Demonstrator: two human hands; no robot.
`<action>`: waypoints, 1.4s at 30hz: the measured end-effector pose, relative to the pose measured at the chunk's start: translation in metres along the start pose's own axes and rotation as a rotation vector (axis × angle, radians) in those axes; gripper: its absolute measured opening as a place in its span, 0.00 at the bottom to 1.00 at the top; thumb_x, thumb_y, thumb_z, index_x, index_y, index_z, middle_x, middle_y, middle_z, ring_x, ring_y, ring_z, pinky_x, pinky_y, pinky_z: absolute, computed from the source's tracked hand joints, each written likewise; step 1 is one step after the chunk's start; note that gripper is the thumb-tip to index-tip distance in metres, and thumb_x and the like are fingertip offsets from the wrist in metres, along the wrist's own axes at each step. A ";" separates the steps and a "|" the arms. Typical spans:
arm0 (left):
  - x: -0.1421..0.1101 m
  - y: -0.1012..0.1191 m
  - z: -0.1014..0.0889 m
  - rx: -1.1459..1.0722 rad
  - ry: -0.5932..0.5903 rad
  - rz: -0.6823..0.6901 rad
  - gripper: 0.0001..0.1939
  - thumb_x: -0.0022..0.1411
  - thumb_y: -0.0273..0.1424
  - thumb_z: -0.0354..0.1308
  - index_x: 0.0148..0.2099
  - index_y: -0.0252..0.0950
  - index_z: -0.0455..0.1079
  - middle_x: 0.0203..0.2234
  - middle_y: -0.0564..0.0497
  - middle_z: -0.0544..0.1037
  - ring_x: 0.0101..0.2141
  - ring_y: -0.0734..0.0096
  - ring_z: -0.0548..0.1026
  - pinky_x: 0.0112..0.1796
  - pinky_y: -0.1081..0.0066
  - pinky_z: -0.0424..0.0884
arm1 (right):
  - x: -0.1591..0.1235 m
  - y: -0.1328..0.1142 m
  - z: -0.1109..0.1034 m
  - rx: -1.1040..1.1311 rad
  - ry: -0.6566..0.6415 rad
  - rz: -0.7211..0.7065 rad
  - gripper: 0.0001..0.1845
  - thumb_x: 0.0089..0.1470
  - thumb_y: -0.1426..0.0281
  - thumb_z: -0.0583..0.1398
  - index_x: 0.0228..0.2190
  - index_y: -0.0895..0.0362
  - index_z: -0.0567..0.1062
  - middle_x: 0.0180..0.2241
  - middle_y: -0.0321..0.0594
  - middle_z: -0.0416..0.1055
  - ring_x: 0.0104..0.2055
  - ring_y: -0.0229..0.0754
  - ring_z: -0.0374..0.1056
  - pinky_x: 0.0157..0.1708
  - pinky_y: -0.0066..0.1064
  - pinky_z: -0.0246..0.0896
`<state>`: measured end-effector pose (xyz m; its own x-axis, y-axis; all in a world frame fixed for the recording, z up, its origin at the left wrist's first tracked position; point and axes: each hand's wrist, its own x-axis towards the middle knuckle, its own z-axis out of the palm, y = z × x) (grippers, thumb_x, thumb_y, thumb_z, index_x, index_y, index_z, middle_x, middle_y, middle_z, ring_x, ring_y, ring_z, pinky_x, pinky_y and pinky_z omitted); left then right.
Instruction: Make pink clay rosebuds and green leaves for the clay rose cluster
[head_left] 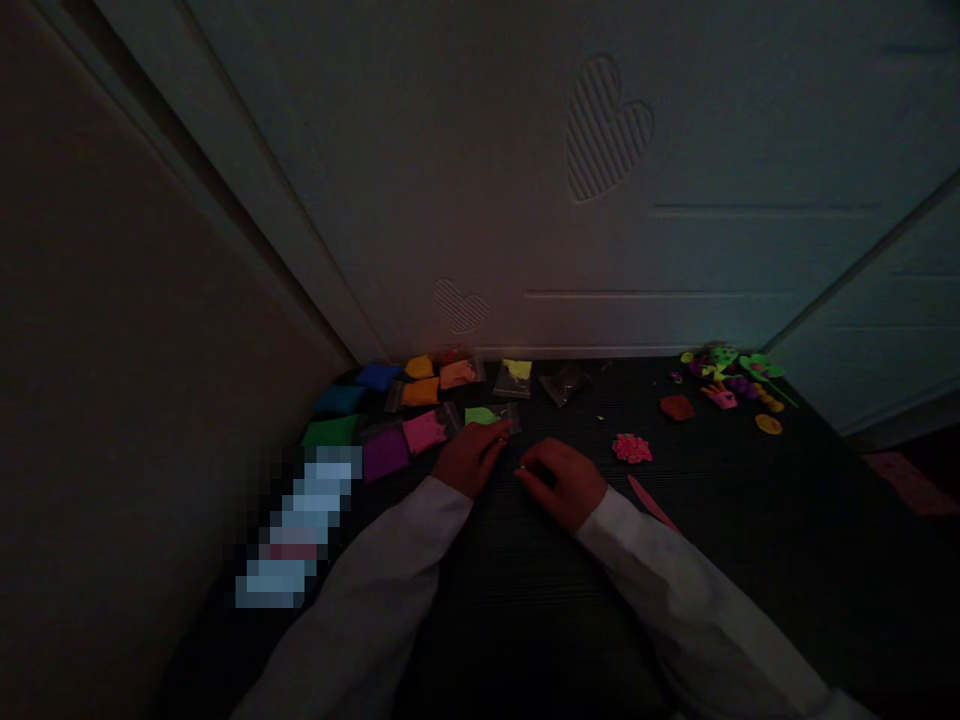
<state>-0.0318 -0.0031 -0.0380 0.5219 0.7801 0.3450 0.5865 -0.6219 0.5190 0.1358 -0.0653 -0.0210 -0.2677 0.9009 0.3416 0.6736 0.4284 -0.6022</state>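
In the dim head view, my left hand [471, 458] rests at the near edge of a clear bag of light green clay [480, 414]. Its fingers are drawn together, and whatever they hold is too small or dark to name. My right hand [564, 482] is curled a little to the right, thumb and fingertips pinched with a tiny pale speck at the tips. A gap separates the two hands. Right of it lie a pink clump of small clay pieces [632, 448] and a pink modelling knife [651, 502], partly covered by the right sleeve.
More clay bags lie left and behind: purple [385, 453], pink [425, 432], green [330, 431], orange [420, 391], yellow [517, 370] and dark brown [566, 384]. Colourful clay figures [727, 378] and a red lump [677, 407] sit back right. A pixelated bright patch [300, 530] is at left.
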 end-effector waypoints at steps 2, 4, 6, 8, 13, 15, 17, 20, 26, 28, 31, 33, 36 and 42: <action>0.000 0.000 0.000 -0.008 0.004 -0.008 0.18 0.56 0.29 0.49 0.50 0.37 0.61 0.34 0.49 0.74 0.36 0.71 0.69 0.37 0.69 0.66 | 0.000 0.001 0.001 0.001 -0.002 -0.005 0.06 0.50 0.68 0.54 0.32 0.56 0.67 0.30 0.38 0.65 0.33 0.36 0.62 0.34 0.29 0.57; 0.000 0.000 -0.001 -0.016 0.008 -0.015 0.20 0.55 0.29 0.51 0.51 0.38 0.60 0.32 0.50 0.74 0.35 0.71 0.70 0.37 0.70 0.66 | 0.000 0.001 0.000 0.002 -0.008 -0.009 0.06 0.50 0.68 0.54 0.32 0.56 0.67 0.29 0.38 0.65 0.33 0.36 0.62 0.34 0.29 0.57; 0.000 0.000 -0.001 -0.022 0.011 -0.022 0.20 0.54 0.31 0.52 0.51 0.38 0.61 0.30 0.51 0.74 0.34 0.71 0.70 0.37 0.70 0.66 | -0.001 0.001 -0.001 0.002 -0.013 -0.011 0.06 0.50 0.67 0.54 0.30 0.56 0.67 0.29 0.38 0.65 0.32 0.36 0.61 0.34 0.29 0.57; 0.000 0.000 -0.001 -0.023 0.016 -0.033 0.19 0.54 0.32 0.51 0.50 0.38 0.62 0.29 0.51 0.74 0.33 0.71 0.70 0.36 0.70 0.66 | -0.001 0.000 -0.002 0.001 -0.017 -0.010 0.07 0.50 0.66 0.53 0.29 0.56 0.67 0.28 0.38 0.65 0.32 0.36 0.61 0.34 0.29 0.57; -0.001 0.000 -0.001 -0.028 0.034 -0.058 0.21 0.55 0.32 0.50 0.52 0.38 0.59 0.29 0.51 0.73 0.32 0.72 0.70 0.37 0.70 0.66 | 0.000 -0.001 -0.003 0.003 -0.011 -0.007 0.06 0.50 0.67 0.54 0.30 0.56 0.67 0.29 0.38 0.65 0.32 0.36 0.61 0.33 0.29 0.58; 0.000 0.000 -0.001 -0.036 0.038 -0.061 0.24 0.54 0.30 0.51 0.54 0.38 0.56 0.30 0.52 0.73 0.33 0.72 0.70 0.37 0.70 0.66 | 0.000 0.000 -0.002 0.007 -0.008 -0.011 0.05 0.49 0.69 0.54 0.31 0.56 0.67 0.30 0.38 0.65 0.33 0.36 0.61 0.34 0.29 0.58; 0.000 0.000 -0.001 -0.045 0.045 -0.065 0.26 0.54 0.29 0.52 0.55 0.39 0.54 0.31 0.52 0.74 0.33 0.73 0.70 0.38 0.70 0.66 | 0.000 0.001 -0.001 0.010 -0.005 -0.014 0.05 0.49 0.70 0.54 0.31 0.56 0.67 0.30 0.38 0.65 0.33 0.36 0.61 0.34 0.29 0.58; 0.000 0.000 0.000 -0.057 0.056 -0.071 0.26 0.55 0.29 0.51 0.57 0.40 0.51 0.32 0.53 0.75 0.36 0.72 0.70 0.40 0.68 0.65 | 0.000 0.003 0.000 0.014 0.001 -0.018 0.07 0.50 0.71 0.53 0.33 0.56 0.67 0.30 0.38 0.65 0.34 0.37 0.62 0.34 0.29 0.59; 0.000 0.001 -0.001 -0.073 0.048 -0.064 0.24 0.57 0.28 0.48 0.57 0.39 0.51 0.36 0.51 0.75 0.41 0.70 0.69 0.45 0.65 0.62 | -0.001 0.002 -0.001 0.028 0.001 -0.032 0.10 0.52 0.72 0.51 0.37 0.55 0.67 0.34 0.40 0.66 0.37 0.37 0.62 0.38 0.30 0.59; 0.000 0.002 -0.002 -0.078 0.040 -0.063 0.25 0.57 0.28 0.47 0.57 0.39 0.51 0.36 0.51 0.75 0.41 0.71 0.70 0.45 0.66 0.62 | -0.001 0.001 -0.002 0.030 -0.005 -0.034 0.09 0.52 0.70 0.51 0.36 0.56 0.67 0.33 0.40 0.66 0.37 0.37 0.62 0.38 0.30 0.59; 0.000 0.003 -0.002 -0.081 0.032 -0.069 0.28 0.56 0.30 0.49 0.58 0.38 0.47 0.33 0.52 0.75 0.38 0.72 0.71 0.44 0.68 0.64 | 0.000 0.000 -0.002 0.028 -0.012 -0.029 0.07 0.52 0.67 0.52 0.31 0.56 0.68 0.30 0.38 0.65 0.34 0.37 0.62 0.36 0.30 0.59; 0.001 0.003 -0.002 -0.074 0.032 -0.076 0.29 0.55 0.31 0.51 0.58 0.38 0.47 0.30 0.53 0.75 0.37 0.72 0.71 0.43 0.68 0.64 | 0.000 0.000 -0.002 0.023 -0.011 -0.021 0.07 0.51 0.66 0.53 0.29 0.56 0.67 0.29 0.38 0.65 0.33 0.36 0.62 0.34 0.29 0.58; 0.001 0.003 -0.002 -0.060 0.033 -0.084 0.29 0.54 0.33 0.52 0.58 0.38 0.49 0.27 0.54 0.75 0.34 0.72 0.71 0.40 0.69 0.65 | 0.000 0.000 -0.001 0.018 -0.009 -0.013 0.07 0.50 0.66 0.54 0.29 0.57 0.67 0.29 0.38 0.64 0.33 0.36 0.61 0.34 0.29 0.58; 0.000 0.004 -0.004 -0.029 0.037 -0.081 0.24 0.58 0.34 0.46 0.57 0.36 0.52 0.26 0.51 0.73 0.31 0.72 0.71 0.37 0.71 0.66 | 0.000 -0.003 -0.004 0.014 -0.022 -0.020 0.08 0.52 0.65 0.51 0.28 0.56 0.66 0.29 0.37 0.64 0.33 0.36 0.61 0.34 0.28 0.57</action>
<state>-0.0318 -0.0057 -0.0332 0.4499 0.8303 0.3290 0.6072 -0.5545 0.5691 0.1366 -0.0671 -0.0167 -0.2956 0.8936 0.3379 0.6586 0.4468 -0.6055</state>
